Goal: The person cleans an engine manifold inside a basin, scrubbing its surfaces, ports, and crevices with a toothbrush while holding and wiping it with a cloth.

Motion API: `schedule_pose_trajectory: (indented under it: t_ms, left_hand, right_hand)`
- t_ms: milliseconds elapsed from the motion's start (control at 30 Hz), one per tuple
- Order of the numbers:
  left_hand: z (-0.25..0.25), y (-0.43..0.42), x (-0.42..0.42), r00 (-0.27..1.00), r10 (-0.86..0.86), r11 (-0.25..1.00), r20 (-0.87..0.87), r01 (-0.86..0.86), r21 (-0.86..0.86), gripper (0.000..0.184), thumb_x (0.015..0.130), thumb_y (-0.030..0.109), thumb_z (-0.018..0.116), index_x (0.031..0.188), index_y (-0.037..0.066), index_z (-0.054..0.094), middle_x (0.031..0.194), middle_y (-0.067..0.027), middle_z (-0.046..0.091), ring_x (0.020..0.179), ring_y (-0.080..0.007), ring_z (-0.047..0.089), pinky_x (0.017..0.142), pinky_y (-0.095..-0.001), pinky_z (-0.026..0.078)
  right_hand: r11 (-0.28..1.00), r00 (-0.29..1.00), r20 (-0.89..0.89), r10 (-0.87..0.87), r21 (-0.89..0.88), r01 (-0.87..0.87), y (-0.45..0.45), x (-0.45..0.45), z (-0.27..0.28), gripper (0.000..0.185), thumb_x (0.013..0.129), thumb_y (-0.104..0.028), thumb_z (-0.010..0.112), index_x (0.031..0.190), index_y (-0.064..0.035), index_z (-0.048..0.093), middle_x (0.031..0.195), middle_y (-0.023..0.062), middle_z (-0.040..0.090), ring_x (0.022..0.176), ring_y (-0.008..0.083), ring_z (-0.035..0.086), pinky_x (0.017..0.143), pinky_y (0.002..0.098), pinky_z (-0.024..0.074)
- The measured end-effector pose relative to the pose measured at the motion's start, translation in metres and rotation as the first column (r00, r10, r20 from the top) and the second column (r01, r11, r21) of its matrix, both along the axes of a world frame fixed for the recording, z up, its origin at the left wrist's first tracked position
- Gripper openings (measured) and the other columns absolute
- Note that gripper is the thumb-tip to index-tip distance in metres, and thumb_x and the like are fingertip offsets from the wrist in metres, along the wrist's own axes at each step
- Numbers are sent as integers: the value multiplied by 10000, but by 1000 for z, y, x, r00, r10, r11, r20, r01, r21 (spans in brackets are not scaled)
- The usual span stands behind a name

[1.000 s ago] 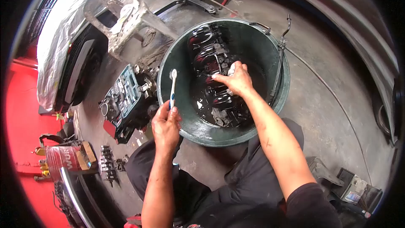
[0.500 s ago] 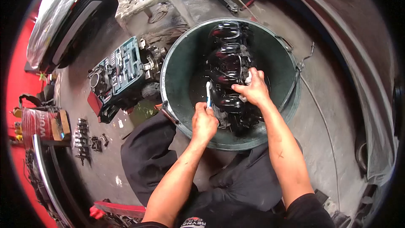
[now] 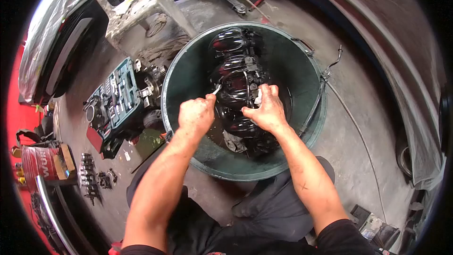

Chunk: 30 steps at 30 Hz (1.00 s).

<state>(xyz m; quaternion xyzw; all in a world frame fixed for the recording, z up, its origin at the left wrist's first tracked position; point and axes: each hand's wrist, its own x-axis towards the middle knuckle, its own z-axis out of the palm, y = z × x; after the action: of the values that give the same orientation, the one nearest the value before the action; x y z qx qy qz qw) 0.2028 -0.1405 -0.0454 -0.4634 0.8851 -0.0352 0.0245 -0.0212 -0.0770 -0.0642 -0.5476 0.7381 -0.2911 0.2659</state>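
Note:
A glossy black intake manifold (image 3: pixel 234 82) with rounded runners lies in a large green tub (image 3: pixel 175 73). My left hand (image 3: pixel 197 115) is closed around a slim white toothbrush (image 3: pixel 217 89), whose tip meets the manifold's left side. My right hand (image 3: pixel 268 110) grips the manifold's right side, thumb across the top and fingers over the edge. A small white thing (image 3: pixel 258 97), perhaps a cloth, shows between its thumb and fingers. Close to the manifold's near end is a crumpled grey rag (image 3: pixel 234 141).
Left of the tub sit an open teal socket set (image 3: pixel 120 97) and metal engine parts (image 3: pixel 150 85). A crankshaft (image 3: pixel 88 177) stands farther left. A stained plastic chair (image 3: pixel 137 12) is behind; a hose (image 3: pixel 354 127) runs along the floor at right.
My left hand has moved left and up, with the toothbrush now angled against the manifold's side. The view has shifted, and my right hand stays on the manifold.

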Motion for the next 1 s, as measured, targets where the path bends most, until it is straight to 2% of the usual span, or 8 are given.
schedule_pose_trajectory:
  t_ms: [233, 300, 333, 367, 433, 533, 800, 1000]
  left_hand:
    - [-9, -13, 16, 998, 7, 990, -57, 1, 141, 259, 909, 118, 609, 1158, 61, 650, 724, -151, 662, 671, -229, 700, 547, -412, 528]
    - [-25, -34, 30, 837, 401, 764, -373, -82, 640, 217, 968, 141, 601, 1146, 20, 630, 727, -72, 633, 609, -195, 620, 534, -370, 479]
    - [17, -29, 18, 612, 766, 372, -194, -177, 911, 242, 964, 166, 639, 1143, 4, 642, 733, -12, 579, 611, -131, 547, 558, -318, 466]
    - [16, -31, 25, 613, 763, 396, -206, -191, 898, 262, 955, 184, 647, 1161, 22, 657, 771, -94, 656, 614, -200, 617, 594, -353, 493]
    - [4, -22, 34, 904, 58, 983, -423, 23, 183, 257, 950, 182, 626, 1178, 73, 667, 805, -177, 698, 671, -322, 682, 626, -431, 521]
    - [23, -14, 14, 992, 45, 992, -117, -31, 119, 280, 938, 195, 613, 1208, 140, 666, 862, -210, 704, 786, -411, 692, 704, -500, 538]
    - [24, -33, 29, 939, 252, 852, -232, -102, 513, 292, 922, 201, 677, 1191, 90, 701, 978, -218, 721, 931, -338, 718, 851, -407, 535]
    - [12, -17, 23, 947, 275, 896, -167, -189, 403, 277, 936, 202, 637, 1192, 100, 660, 1017, -235, 705, 1013, -415, 667, 883, -493, 516]
  right_hand:
    - [998, 1000, 11, -11, -57, 12, 2, -7, -8, 720, 656, -307, 865, 1227, -54, 507, 1183, 160, 470, 1095, 358, 582, 931, 457, 505]
    - [999, 1000, 19, -6, -52, 7, 4, -5, -4, 713, 658, -303, 863, 1225, -53, 508, 1184, 163, 470, 1110, 359, 575, 933, 460, 504]
    - [999, 1000, 21, -6, -51, 7, 4, -4, -4, 710, 659, -303, 862, 1222, -52, 509, 1184, 163, 470, 1112, 360, 573, 935, 460, 503]
    - [999, 1000, 22, -3, -52, 4, 4, -3, -5, 707, 660, -304, 861, 1219, -51, 509, 1184, 163, 470, 1114, 361, 571, 937, 459, 502]
    - [998, 999, 32, 8, -58, -6, 2, -3, -3, 708, 658, -301, 854, 1224, -47, 512, 1193, 179, 476, 1130, 380, 563, 951, 467, 498]
    - [998, 999, 43, -2, -63, 5, 5, -5, -4, 714, 655, -295, 838, 1239, -40, 517, 1209, 209, 486, 1160, 415, 549, 974, 484, 493]
    - [999, 1000, 2, 11, -43, -11, 5, -4, -3, 752, 664, -338, 868, 1262, -51, 515, 1200, 162, 478, 1111, 357, 585, 938, 449, 508]
    - [1000, 996, 83, -13, -9, 14, 2, 3, 10, 779, 768, -627, 748, 1196, 0, 570, 1188, 200, 508, 1138, 380, 576, 949, 480, 493]
